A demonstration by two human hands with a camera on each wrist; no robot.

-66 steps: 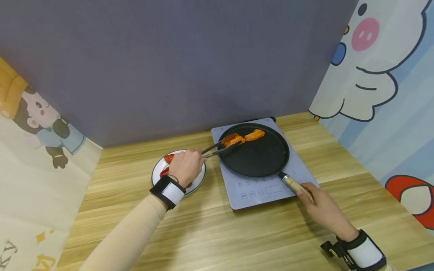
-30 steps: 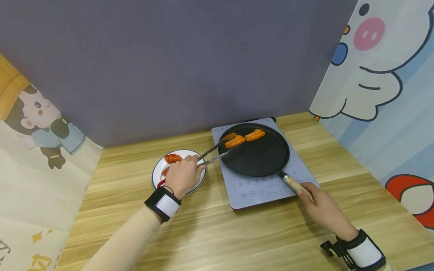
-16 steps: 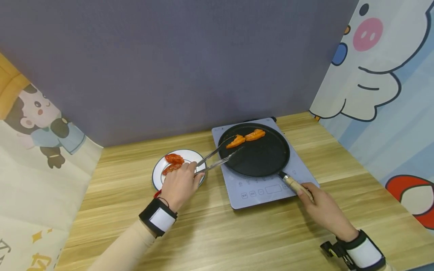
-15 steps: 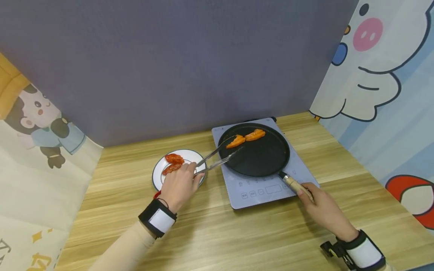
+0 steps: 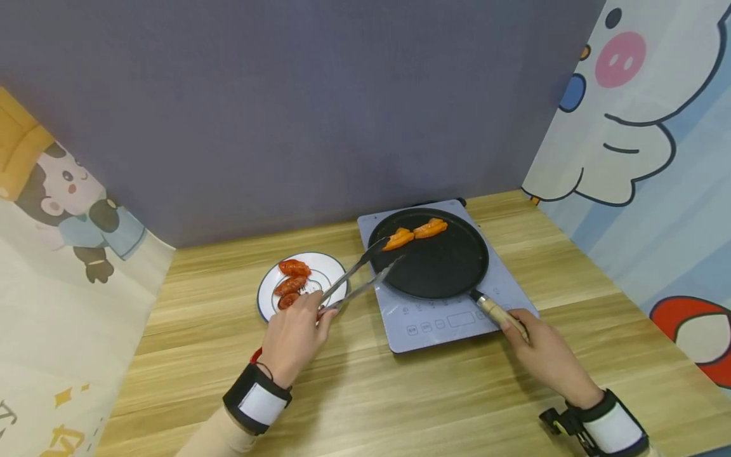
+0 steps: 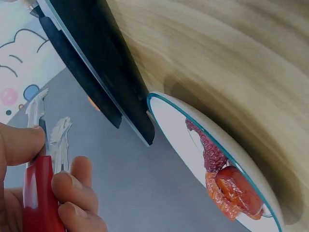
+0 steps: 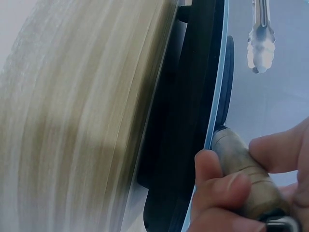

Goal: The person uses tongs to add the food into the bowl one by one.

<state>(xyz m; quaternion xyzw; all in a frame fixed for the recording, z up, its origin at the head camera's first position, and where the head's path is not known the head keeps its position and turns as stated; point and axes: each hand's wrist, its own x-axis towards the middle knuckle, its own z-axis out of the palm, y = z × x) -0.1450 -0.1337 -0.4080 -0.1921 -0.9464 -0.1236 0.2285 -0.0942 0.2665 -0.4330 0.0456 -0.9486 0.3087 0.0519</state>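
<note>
My left hand [image 5: 294,336] holds metal tongs [image 5: 354,271], whose red grip [image 6: 41,193] shows in the left wrist view. The tongs' arms are spread, with nothing between their tips, which hang over the left side of a black frying pan [image 5: 445,270]. Two orange chicken wings, a left one [image 5: 398,238] and a right one [image 5: 431,228], lie end to end at the pan's back left. My right hand [image 5: 542,349] grips the pan's wooden handle [image 5: 492,309]. Behind the left fingers, a white blue-rimmed plate [image 5: 265,298] bears several reddish wings [image 5: 294,268].
Under the pan is a flat pale induction cooker [image 5: 422,339] with printed controls along its front. It stands on a wood-grain table [image 5: 365,406]. A grey panel [image 5: 320,127] rises behind, and cartoon-printed walls [image 5: 634,146] close off both sides.
The tongs have spread off the left wing, which stays in the pan. My left hand has drawn them back toward the lower left, uncovering more of the plate. The right hand keeps its place.
</note>
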